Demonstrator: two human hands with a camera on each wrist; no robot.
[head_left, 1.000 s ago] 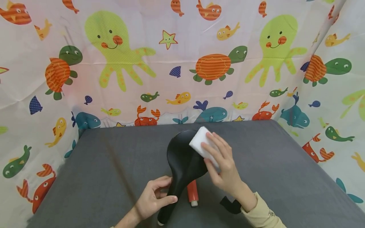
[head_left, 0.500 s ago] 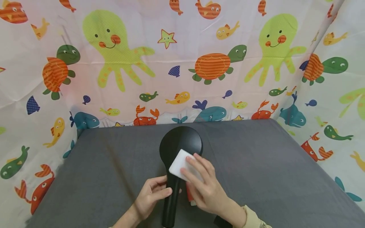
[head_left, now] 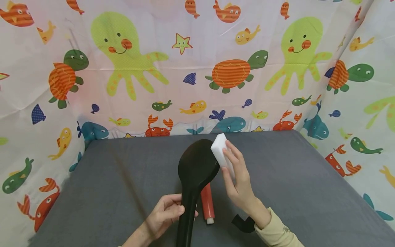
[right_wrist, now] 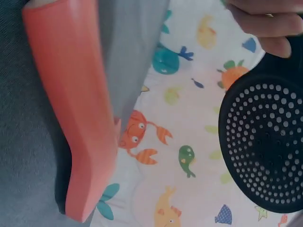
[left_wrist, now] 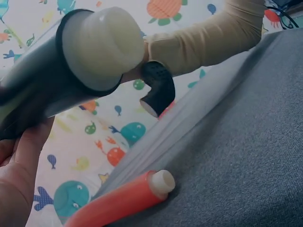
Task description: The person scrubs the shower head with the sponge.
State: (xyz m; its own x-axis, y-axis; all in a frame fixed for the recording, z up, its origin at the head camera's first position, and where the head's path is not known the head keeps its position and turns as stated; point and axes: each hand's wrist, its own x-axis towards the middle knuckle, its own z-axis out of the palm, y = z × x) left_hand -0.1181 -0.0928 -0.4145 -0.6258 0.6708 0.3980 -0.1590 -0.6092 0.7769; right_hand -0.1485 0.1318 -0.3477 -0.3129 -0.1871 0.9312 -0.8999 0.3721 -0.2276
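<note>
Shower head (head_left: 195,164), black, is lifted above the middle of the grey table (head_left: 108,178), its handle gripped by the left hand (head_left: 163,216). Right hand (head_left: 239,181) pinches a white sponge (head_left: 219,151) against its far rim; wiping wants steady pressure and a firm handle.

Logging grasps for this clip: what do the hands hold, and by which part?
The left hand grips the black shower head by its handle. The right hand holds the white sponge by its near end, against the head's rim.
</note>
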